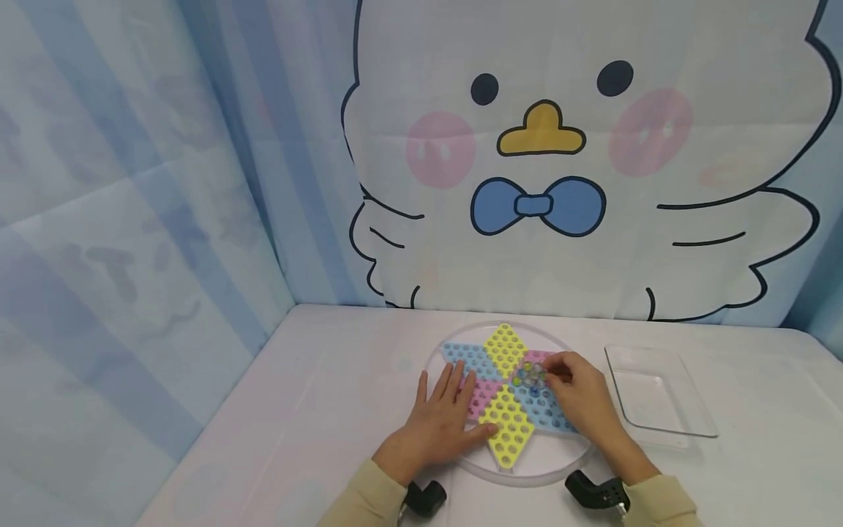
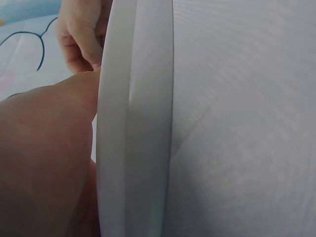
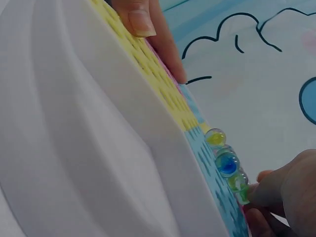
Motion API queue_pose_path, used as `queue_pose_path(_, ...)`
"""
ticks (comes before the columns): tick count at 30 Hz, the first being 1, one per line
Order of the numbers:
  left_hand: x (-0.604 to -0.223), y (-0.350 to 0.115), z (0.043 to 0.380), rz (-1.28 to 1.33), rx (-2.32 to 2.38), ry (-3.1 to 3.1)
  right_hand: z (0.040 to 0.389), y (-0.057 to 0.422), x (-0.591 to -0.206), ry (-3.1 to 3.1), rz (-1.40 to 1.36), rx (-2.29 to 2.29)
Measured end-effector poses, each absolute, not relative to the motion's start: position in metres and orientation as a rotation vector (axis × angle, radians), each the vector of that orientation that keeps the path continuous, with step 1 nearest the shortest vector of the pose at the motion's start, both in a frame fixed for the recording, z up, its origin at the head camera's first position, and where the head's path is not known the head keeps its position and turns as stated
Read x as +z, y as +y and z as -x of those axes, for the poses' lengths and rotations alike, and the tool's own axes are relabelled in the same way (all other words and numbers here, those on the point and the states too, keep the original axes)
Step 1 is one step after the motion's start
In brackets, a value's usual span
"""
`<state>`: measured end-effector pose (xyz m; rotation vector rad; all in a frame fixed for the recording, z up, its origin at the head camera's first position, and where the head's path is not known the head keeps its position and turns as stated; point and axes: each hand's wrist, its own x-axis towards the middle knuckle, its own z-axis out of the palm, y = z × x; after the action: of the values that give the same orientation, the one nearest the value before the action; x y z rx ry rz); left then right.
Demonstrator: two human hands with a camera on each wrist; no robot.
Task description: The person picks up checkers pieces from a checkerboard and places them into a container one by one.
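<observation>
A round white Chinese checkers board point(image 1: 527, 481), with a star of yellow, blue and pink sections full of holes, lies on the table. My left hand point(image 1: 437, 421) rests on its left side, fingers spread and straight, thumb over the near yellow section point(image 1: 507, 439). Clear glass marbles point(image 1: 530, 375) are clustered right of the star's centre. My right hand point(image 1: 586, 399) is at the cluster's right edge. In the right wrist view, its thumb and fingers pinch a green marble point(image 3: 243, 195) beside a blue marble point(image 3: 227, 164). The left wrist view shows mostly the board's pale side and my left hand point(image 2: 44, 153).
A clear plastic tray point(image 1: 648, 395) sits on the white table point(image 1: 276, 439), to the right of the board. Behind the table hangs a curtain point(image 1: 546, 263) with a cartoon bird; a blue striped curtain point(image 1: 132, 219) is at the left. Each wrist wears a black camera mount point(image 1: 596, 490).
</observation>
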<state>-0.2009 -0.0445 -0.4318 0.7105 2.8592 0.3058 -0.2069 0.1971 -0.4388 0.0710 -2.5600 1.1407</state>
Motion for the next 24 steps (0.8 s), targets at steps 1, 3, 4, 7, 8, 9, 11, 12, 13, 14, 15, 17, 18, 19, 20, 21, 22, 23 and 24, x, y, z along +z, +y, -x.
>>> queue_pose_path(1,-0.4319,-0.0445,0.2012,-0.709,0.303,2.859,0.2070,0.1967,-0.4395,-2.555,-0.073,1.131)
queue_pose_path(3,-0.4322,-0.0445,0.2014,-0.707,0.302,2.861,0.2070,0.1958,-0.4404,-2.546,-0.075,1.123)
queue_pose_path(4,-0.4321,-0.0446,0.2013,-0.707,0.304,2.861,0.2070,0.1954,-0.4406,-2.542,-0.075,1.122)
queue_pose_path(7,-0.4318,-0.0448,0.2010,-0.704,0.310,2.857,0.2070,0.1949,-0.4410,-2.537,-0.074,1.110)
queue_pose_path(8,-0.4318,-0.0448,0.2009,-0.703,0.311,2.856,0.2070,0.1947,-0.4410,-2.536,-0.074,1.105)
queue_pose_path(9,-0.4318,-0.0447,0.2009,-0.701,0.311,2.855,0.2070,0.1945,-0.4409,-2.534,-0.076,1.100)
queue_pose_path(11,-0.4317,-0.0445,0.2009,-0.697,0.311,2.854,0.2071,0.1941,-0.4406,-2.532,-0.076,1.083)
queue_pose_path(12,-0.4316,-0.0444,0.2010,-0.694,0.310,2.854,0.2071,0.1939,-0.4403,-2.530,-0.075,1.075)
queue_pose_path(13,-0.4315,-0.0443,0.2011,-0.693,0.307,2.855,0.2071,0.1937,-0.4400,-2.529,-0.076,1.067)
queue_pose_path(14,-0.4313,-0.0441,0.2011,-0.692,0.305,2.855,0.2071,0.1934,-0.4398,-2.527,-0.075,1.057)
queue_pose_path(15,-0.4310,-0.0440,0.2013,-0.691,0.304,2.855,0.2072,0.1932,-0.4397,-2.525,-0.075,1.046)
queue_pose_path(17,-0.4308,-0.0438,0.2016,-0.693,0.301,2.854,0.2074,0.1930,-0.4398,-2.518,-0.079,1.029)
queue_pose_path(18,-0.4307,-0.0437,0.2018,-0.693,0.298,2.854,0.2074,0.1930,-0.4400,-2.514,-0.085,1.022)
queue_pose_path(19,-0.4305,-0.0436,0.2020,-0.695,0.295,2.855,0.2073,0.1930,-0.4403,-2.509,-0.092,1.015)
queue_pose_path(20,-0.4301,-0.0436,0.2020,-0.697,0.296,2.855,0.2074,0.1930,-0.4406,-2.503,-0.099,1.010)
queue_pose_path(21,-0.4300,-0.0437,0.2018,-0.699,0.296,2.856,0.2074,0.1930,-0.4408,-2.498,-0.105,1.006)
queue_pose_path(22,-0.4297,-0.0438,0.2016,-0.702,0.296,2.857,0.2074,0.1930,-0.4410,-2.493,-0.111,1.005)
queue_pose_path(23,-0.4292,-0.0439,0.2012,-0.704,0.295,2.859,0.2074,0.1928,-0.4411,-2.490,-0.116,1.003)
queue_pose_path(24,-0.4285,-0.0441,0.2008,-0.705,0.295,2.860,0.2074,0.1927,-0.4411,-2.490,-0.119,1.001)
